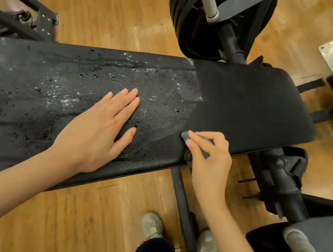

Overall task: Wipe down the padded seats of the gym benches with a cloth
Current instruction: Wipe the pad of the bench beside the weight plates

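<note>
Your right hand [207,152] pinches the cloth [200,143] at the seat's [251,108] near edge. Your left hand [104,129] lies flat and open on the wet pad [58,87] beside it. Keep even pressure; overlap strokes toward the far edge.

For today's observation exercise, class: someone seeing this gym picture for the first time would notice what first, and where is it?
First, the long black bench pad across the middle, speckled with wet droplets and whitish streaks. The left hand lies flat on it, while the right hand pinches a small grey cloth at the near edge, where the wet pad meets the dry, matte seat pad. Black weight plates stand behind.
</note>
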Available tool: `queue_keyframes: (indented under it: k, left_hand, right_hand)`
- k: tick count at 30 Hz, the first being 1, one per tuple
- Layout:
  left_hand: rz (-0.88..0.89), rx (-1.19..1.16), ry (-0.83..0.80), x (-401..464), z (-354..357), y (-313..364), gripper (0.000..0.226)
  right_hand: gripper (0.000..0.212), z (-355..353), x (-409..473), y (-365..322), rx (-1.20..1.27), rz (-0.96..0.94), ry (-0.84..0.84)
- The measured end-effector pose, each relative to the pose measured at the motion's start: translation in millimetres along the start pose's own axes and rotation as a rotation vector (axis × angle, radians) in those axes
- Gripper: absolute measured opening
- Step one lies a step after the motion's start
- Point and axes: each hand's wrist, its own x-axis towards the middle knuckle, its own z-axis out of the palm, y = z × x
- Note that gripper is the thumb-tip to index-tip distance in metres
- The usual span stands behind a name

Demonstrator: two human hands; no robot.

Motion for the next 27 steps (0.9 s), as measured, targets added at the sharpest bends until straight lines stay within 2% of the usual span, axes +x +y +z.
queue_keyframes:
  k: [5,7,11,17,21,23,25,27]
  left_hand:
    - [-0.002,0.012,0.005,0.8,1.9,0.1,0.07]
    - [0.004,0.012,0.011,1.5,2.3,0.0,0.07]
    - [0.006,0.027,0.028,1.4,3.9,0.0,0.068]
    - [0.011,0.043,0.062,2.0,6.4,1.1,0.068]
    - [0.02,0.047,0.058,2.9,7.6,1.1,0.068]
    - [0.018,0.057,0.066,2.7,8.4,1.1,0.068]
    - [0.018,0.064,0.08,2.7,8.5,1.6,0.068]
    - [0.023,0.062,0.077,2.8,8.3,2.1,0.067]
  right_hand:
    - [0.013,29.9,98.7,7.1,-0.017,0.16,0.114]
    - [0.008,30.5,83.7,-0.7,0.011,0.172,0.12]
    - [0.011,8.1,-4.6,-18.6,0.05,0.072,-0.032]
    - [0.006,41.1,87.0,-16.5,-0.046,0.114,0.07]
    - [0.002,29.3,19.3,-32.6,0.0,0.126,0.051]
    - [0.012,16.3,-26.0,-44.1,-0.017,0.089,-0.022]
    - [0.011,19.1,-14.7,-41.8,-0.036,0.065,-0.03]
    - [0.007,36.4,33.1,-36.8,-0.063,0.079,0.006]
